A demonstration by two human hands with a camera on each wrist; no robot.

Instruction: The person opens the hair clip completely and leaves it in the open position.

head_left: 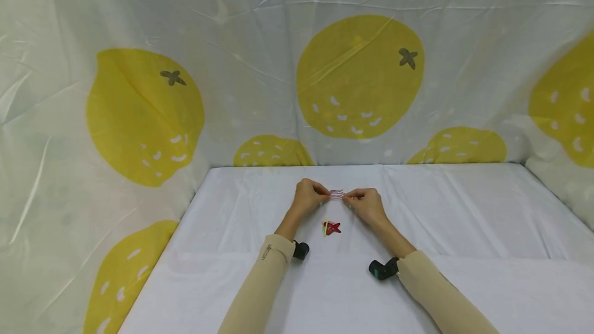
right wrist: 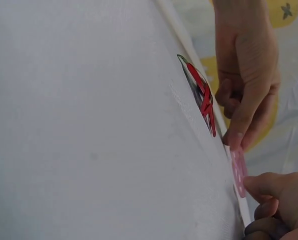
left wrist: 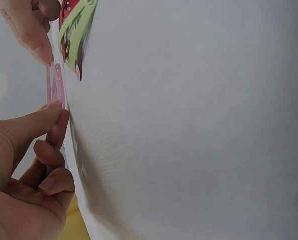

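Left fingers (left wrist: 33,124) and right fingers (right wrist: 270,185) pinch slender, openwork pink clips (head_left: 336,195) above creased white cloth (head_left: 445,215).

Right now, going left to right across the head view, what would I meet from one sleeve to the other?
Left sleeve, left hand, pink item held between the hands, right hand, right sleeve.

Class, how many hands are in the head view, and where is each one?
2. The left hand pinches the left side of the pink clip or clips; the right hand pinches the right side.
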